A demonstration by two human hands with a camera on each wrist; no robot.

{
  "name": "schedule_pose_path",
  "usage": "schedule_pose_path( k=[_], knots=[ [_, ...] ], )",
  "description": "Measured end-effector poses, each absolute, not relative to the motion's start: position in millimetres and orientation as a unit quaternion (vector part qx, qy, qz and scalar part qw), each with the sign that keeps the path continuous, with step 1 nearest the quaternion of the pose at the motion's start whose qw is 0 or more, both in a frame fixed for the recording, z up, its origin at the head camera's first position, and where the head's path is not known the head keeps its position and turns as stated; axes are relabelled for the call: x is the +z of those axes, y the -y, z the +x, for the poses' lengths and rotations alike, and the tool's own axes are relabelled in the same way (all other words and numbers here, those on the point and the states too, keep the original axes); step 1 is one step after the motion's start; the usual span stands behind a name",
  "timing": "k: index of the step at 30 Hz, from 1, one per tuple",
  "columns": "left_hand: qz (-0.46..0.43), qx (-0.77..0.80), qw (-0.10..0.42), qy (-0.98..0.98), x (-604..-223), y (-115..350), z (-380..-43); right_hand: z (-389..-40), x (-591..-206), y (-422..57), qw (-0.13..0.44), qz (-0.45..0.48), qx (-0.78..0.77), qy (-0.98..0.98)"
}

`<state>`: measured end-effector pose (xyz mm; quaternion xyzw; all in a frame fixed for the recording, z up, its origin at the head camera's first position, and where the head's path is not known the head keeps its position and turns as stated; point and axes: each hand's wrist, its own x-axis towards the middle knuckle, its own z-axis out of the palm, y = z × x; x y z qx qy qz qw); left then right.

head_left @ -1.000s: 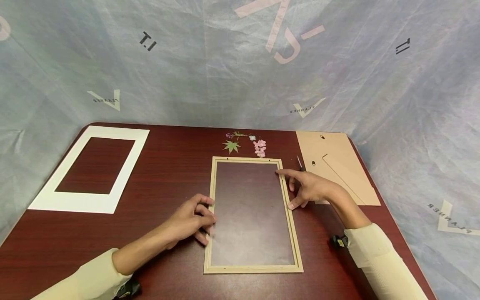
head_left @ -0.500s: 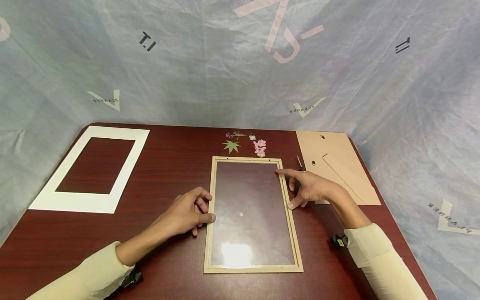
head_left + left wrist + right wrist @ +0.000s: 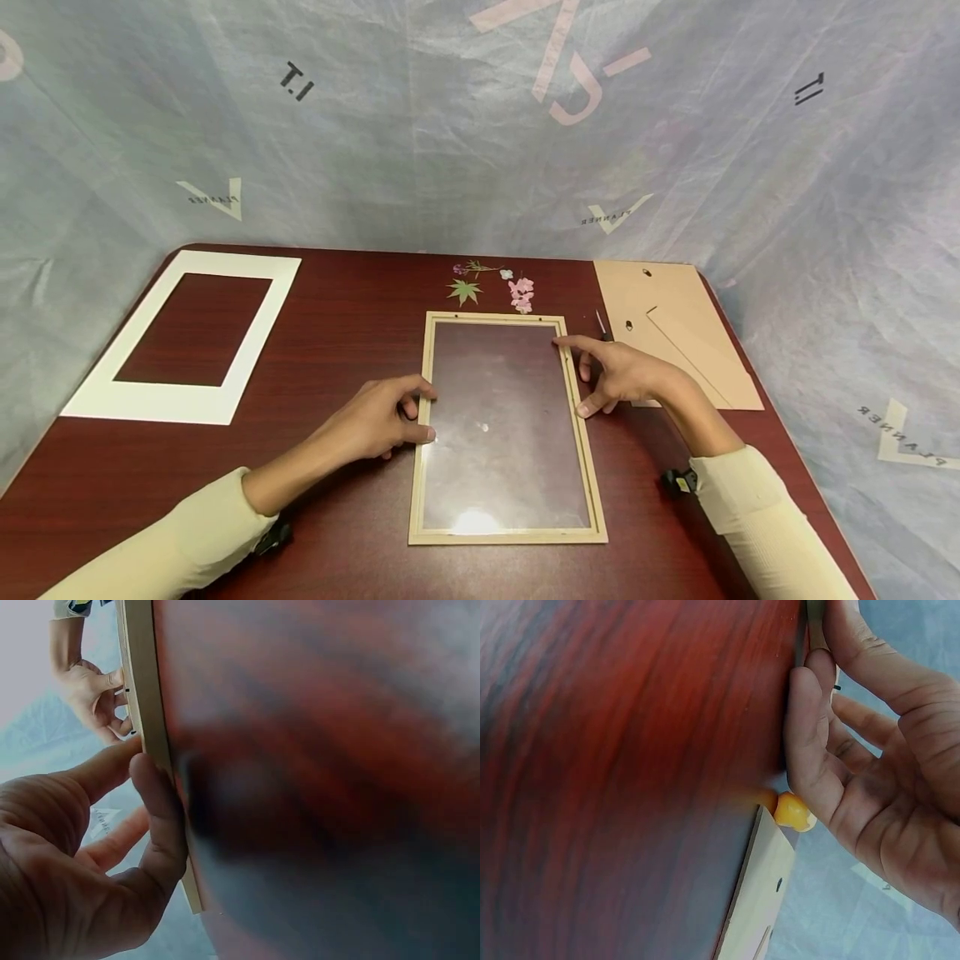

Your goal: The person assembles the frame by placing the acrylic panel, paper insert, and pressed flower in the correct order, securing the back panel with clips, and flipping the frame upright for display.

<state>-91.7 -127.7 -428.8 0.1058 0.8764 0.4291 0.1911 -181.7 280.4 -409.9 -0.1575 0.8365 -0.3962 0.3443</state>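
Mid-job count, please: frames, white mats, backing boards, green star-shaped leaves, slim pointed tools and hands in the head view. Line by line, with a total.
Wooden frame: 1
White mat: 1
Backing board: 1
Green leaf: 1
Slim tool, partly hidden: 1
Hands, left hand and right hand: 2
Total: 7

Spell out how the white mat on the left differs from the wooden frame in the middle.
The white mat has a wide white border; the wooden frame has a narrow, pale wood one. The mat's opening is a bare cut-out, while the frame's holds a clear pane. The mat lies untouched; both hands touch the frame. Both are rectangular.
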Motion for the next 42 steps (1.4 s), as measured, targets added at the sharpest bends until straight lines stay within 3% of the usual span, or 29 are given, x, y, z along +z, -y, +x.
schedule_pose_path(
  k=[8,16,27,42],
  knots=[
    [0.130,0.387,0.202,-0.890,-424,123,-95,-182,-411,-281,0.342,-0.166,-0.401,-0.833],
    [0.180,0.323,0.173,-0.913,-423,123,-98,-181,-409,-280,0.338,-0.172,-0.382,-0.843],
    [0.119,0.367,0.267,-0.883,-413,118,-96,-181,-408,-278,0.341,-0.169,-0.364,-0.850],
    [0.117,0.360,0.271,-0.885,-409,129,-97,-173,-406,-270,0.325,-0.165,-0.387,-0.847]
  ],
)
